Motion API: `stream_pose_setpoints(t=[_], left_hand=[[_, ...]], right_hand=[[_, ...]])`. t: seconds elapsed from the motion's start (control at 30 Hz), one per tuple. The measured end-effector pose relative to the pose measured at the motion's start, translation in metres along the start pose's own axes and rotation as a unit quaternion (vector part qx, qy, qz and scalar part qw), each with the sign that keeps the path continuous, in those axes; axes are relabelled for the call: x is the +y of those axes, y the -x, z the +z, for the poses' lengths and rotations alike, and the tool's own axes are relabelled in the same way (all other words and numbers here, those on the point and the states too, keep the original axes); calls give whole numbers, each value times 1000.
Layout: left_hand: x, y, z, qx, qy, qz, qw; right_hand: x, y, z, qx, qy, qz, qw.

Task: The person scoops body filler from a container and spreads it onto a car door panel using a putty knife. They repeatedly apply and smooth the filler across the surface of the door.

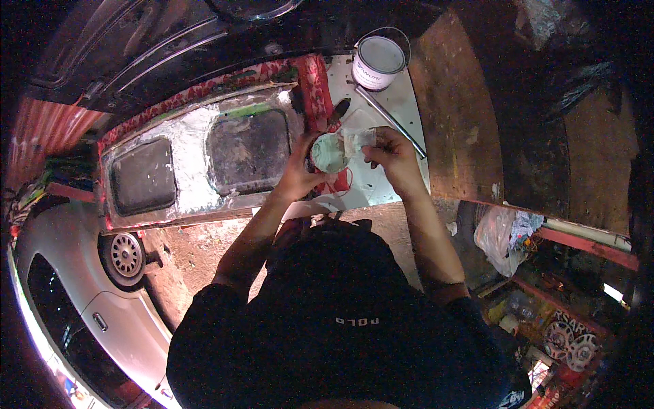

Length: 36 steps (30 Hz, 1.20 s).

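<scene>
My left hand is wrapped round a small round cup with pale, whitish contents. My right hand grips a thin, translucent flat piece beside the cup's right side; its exact form is hard to make out. Both are over a white board and a red patterned cloth. To the left lies a metal panel with two dark recesses and white patches. A silver tube lies diagonally just beyond my right hand, below a white can with a wire handle.
A dark car body part spans the far side. Brown boards stand at the right. A silver car with its wheel is at the lower left; a plastic bag and loose wheel covers are at the lower right.
</scene>
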State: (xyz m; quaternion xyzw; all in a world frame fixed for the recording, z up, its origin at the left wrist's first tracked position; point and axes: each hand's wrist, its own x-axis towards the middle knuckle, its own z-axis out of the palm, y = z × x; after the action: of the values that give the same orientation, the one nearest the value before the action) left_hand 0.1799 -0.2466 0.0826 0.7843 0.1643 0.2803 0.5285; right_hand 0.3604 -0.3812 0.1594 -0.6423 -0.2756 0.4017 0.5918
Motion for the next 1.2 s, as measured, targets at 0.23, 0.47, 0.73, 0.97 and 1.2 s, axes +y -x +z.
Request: stream_pose_setpoints(t=[0.23, 0.47, 0.73, 0.97, 1.2], left_hand=[[18, -14, 2, 19, -86, 9, 996], [32, -20, 7, 39, -155, -51, 986], [24, -21, 8, 33, -165, -14, 986], [28, -15, 13, 45, -204, -40, 977], [21, -9, 16, 79, -219, -1, 972]], right_hand=[[-14, 4, 27, 48, 263, -129, 955], [-13, 3, 45, 84, 405, -139, 900], [9, -10, 47, 87, 404, -144, 899], [14, -13, 46, 75, 360, -112, 923], [8, -14, 58, 82, 372, -84, 921]])
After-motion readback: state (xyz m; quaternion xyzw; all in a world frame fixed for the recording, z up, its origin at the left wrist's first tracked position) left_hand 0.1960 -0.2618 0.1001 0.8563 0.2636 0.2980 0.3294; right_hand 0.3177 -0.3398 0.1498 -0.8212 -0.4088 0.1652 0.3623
